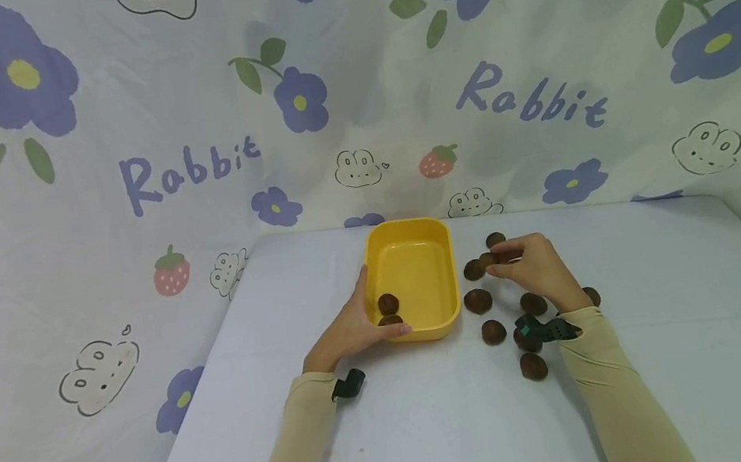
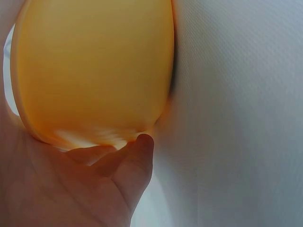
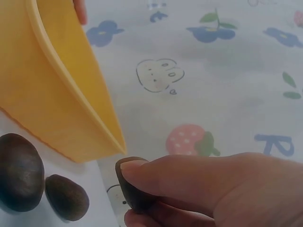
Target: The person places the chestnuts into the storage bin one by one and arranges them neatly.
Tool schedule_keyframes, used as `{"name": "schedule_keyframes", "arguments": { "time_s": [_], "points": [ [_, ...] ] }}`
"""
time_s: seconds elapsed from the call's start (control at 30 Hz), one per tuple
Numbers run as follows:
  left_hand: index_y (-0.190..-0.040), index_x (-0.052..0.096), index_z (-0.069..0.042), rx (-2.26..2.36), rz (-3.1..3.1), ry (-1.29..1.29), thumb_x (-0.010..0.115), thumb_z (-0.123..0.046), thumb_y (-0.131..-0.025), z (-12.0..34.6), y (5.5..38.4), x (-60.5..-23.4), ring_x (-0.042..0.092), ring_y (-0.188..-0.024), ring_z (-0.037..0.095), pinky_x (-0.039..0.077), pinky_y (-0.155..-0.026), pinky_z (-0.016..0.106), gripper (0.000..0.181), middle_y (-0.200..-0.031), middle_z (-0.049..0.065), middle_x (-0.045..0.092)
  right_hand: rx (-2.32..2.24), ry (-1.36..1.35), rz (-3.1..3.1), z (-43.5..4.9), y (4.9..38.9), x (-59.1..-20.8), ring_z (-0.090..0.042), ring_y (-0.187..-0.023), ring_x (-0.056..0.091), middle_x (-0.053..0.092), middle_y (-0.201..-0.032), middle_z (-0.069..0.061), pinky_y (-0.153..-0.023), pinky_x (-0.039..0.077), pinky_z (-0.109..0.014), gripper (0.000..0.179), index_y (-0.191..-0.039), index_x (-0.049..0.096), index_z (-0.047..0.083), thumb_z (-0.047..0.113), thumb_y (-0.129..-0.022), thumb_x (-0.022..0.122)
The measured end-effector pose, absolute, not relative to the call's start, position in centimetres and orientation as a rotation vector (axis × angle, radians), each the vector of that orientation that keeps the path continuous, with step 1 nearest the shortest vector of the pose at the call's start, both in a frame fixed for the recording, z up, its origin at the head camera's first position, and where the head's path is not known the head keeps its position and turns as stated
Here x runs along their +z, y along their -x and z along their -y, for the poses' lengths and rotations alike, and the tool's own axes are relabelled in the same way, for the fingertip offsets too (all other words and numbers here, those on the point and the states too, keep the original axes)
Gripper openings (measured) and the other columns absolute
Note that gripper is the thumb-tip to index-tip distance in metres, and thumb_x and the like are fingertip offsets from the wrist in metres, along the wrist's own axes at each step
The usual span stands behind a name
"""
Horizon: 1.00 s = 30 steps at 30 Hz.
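A yellow plastic tub [image 1: 419, 334] stands on the table with two chestnuts [image 1: 388, 304] inside at its near-left corner. My left hand [image 1: 353, 331] grips that corner, thumb over the near rim and fingers along the outer wall; the left wrist view shows the fingertips against the tub's side [image 2: 94, 71]. To the right of the tub, my right hand [image 1: 536, 270] pinches a brown chestnut [image 3: 133, 189] between thumb and fingers. Loose chestnuts lie around and below this hand, one [image 1: 473, 270] close by its fingertips and another [image 1: 496, 240] just beyond.
Several more chestnuts are scattered nearer me, such as one [image 1: 533, 366] at the front and one [image 1: 477, 300] beside the tub. One [image 1: 592, 296] is partly behind the right wrist. A white cloth covers the table [image 1: 443, 428]; a printed curtain [image 1: 366, 104] hangs behind it.
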<state>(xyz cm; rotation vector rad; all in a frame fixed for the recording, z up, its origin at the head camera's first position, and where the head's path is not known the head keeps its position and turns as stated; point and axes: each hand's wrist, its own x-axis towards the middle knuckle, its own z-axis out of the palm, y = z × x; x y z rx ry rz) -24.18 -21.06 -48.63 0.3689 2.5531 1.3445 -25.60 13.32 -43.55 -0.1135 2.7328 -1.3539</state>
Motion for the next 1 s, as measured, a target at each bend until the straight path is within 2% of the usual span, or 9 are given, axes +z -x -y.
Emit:
{"name": "schedule_keyframes", "arguments": {
  "time_s": [0.7, 0.83, 1.0],
  "points": [
    [-0.166, -0.009, -0.034, 1.347, -2.549, -0.352, 0.092, -0.048, -0.073, 21.1, 24.1, -48.7, 0.024, -0.160, 0.022, 0.022, -0.129, 0.061, 0.138, -0.176, -0.006, 0.009, -1.524, 0.250, -2.629, -10.4, 25.0, -42.4, -0.033, -0.113, 0.073, 0.074, -0.124, -0.018, -0.100, 0.060, -0.047, 0.043, -0.126, 0.073, 0.002, 0.023, -0.090, 0.082],
    [-0.166, -0.010, -0.032, 1.322, -2.556, -0.327, 0.092, -0.052, -0.072, 21.1, 24.0, -48.7, 0.021, -0.161, 0.023, 0.021, -0.129, 0.060, 0.140, -0.177, -0.004, 0.005, -1.547, 0.226, -2.603, -9.2, 25.3, -42.5, -0.029, -0.110, 0.074, 0.075, -0.123, -0.016, -0.097, 0.062, -0.041, 0.040, -0.125, 0.074, 0.003, 0.020, -0.090, 0.082],
    [-0.167, -0.008, -0.031, 1.353, -2.553, -0.371, 0.092, -0.050, -0.073, 21.2, 24.1, -48.7, 0.023, -0.160, 0.022, 0.022, -0.129, 0.059, 0.138, -0.177, -0.003, 0.007, -1.571, 0.276, -2.600, -7.5, 25.9, -42.4, -0.032, -0.114, 0.074, 0.075, -0.125, -0.018, -0.093, 0.063, -0.037, 0.040, -0.124, 0.074, 0.002, 0.016, -0.088, 0.083]
  ]
}}
